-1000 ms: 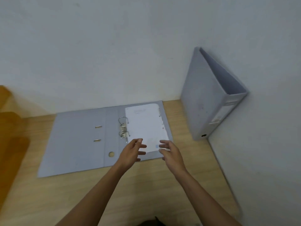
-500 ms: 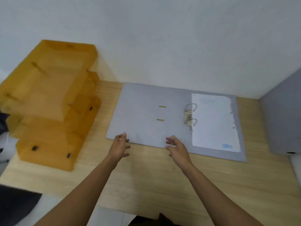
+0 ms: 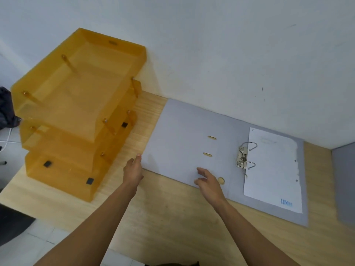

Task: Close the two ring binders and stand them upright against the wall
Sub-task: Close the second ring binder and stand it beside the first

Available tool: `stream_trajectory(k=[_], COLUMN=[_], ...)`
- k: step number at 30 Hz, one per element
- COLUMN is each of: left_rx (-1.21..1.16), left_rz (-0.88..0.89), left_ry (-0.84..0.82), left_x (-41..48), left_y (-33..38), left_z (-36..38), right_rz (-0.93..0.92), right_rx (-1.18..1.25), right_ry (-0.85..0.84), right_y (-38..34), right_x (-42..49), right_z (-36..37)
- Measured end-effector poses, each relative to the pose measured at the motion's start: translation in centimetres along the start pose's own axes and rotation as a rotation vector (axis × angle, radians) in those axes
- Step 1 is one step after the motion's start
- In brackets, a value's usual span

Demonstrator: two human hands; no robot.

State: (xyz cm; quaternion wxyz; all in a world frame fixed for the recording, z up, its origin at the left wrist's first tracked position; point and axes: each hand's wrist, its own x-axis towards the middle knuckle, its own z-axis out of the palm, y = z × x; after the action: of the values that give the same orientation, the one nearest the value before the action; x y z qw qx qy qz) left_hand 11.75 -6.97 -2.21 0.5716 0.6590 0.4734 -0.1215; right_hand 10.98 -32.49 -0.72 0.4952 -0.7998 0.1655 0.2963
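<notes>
— On the wooden tabletop [image 3: 172, 217], what do we have in front of us?

— We see the open grey ring binder [image 3: 182, 139] lying flat, its far edge close to the white wall [image 3: 211, 45]. Our left hand [image 3: 133, 170] sits at the binder's near-left corner, fingers stretched forward together, a loose, empty grip; whether the fingertips touch the cover we cannot tell.

— And the other grip?

— Our right hand [image 3: 208, 182] hovers over the near edge of the left cover, fingers spread and slightly curled, holding nothing. Just to its right is the round finger hole [image 3: 221, 180] in the spine panel.

— What lies beyond it?

— Further right and a little away from us stands the metal ring mechanism [image 3: 245, 158], its two arches closed as far as we can see. Right of that, a white sheet [image 3: 272, 169] with punched holes lies on the right cover, blue lettering at its near corner. Ahead of the right hand, two brass slots [image 3: 209, 145] mark the left cover.

— The second binder?

— Only a grey edge of the other binder [image 3: 344, 185] shows far right of the right hand, cut by the frame.

— And to the left?

— Left of the left hand, a stack of amber letter trays [image 3: 76, 112] sits on the tabletop, apart from the binder.
</notes>
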Motion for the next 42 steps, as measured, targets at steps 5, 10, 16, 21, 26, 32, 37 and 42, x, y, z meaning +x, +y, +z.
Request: stream_trajectory(k=[5, 10, 16, 21, 26, 32, 37, 42], left_rx=[-0.150, -0.208, -0.491, -0.576, -0.223, 0.068, 0.297, 0.434], left_rz=[-0.049, 0.137, 0.229, 0.229, 0.427, 0.535, 0.601, 0.589], left_ry=[-0.011, -0.256, -0.505, -0.877, -0.985, -0.923, -0.808, -0.670], left_x=[0.3, -2.5, -9.0, -14.5, -18.5, -21.7, -22.2, -21.0], left_y=[0.8, 3.4, 6.5, 7.8, 8.4, 7.1, 4.6, 2.5], left_z=[0.2, -0.3, 2.7, 4.7, 10.0, 16.3, 19.6, 21.2], right_rz=[0.017, -0.040, -0.087, -0.185, -0.242, -0.296, -0.231, -0.146], right_rx=[-0.014, -0.010, 0.029, 0.120, 0.416, 0.439, 0.242, 0.260], right_ry=[-0.034, -0.022, -0.008, -0.051, 0.002, 0.089, 0.233, 0.208], right_y=[-0.2, -0.5, -1.3, -3.8, -6.5, -6.1, -3.3, -0.1], right_x=[-0.3, -1.3, -3.5, -6.4, -9.4, -11.6, -12.4, -13.0], right_z=[-0.2, -1.0, -2.6, -5.0, -9.6, -16.0, -19.2, -22.5])
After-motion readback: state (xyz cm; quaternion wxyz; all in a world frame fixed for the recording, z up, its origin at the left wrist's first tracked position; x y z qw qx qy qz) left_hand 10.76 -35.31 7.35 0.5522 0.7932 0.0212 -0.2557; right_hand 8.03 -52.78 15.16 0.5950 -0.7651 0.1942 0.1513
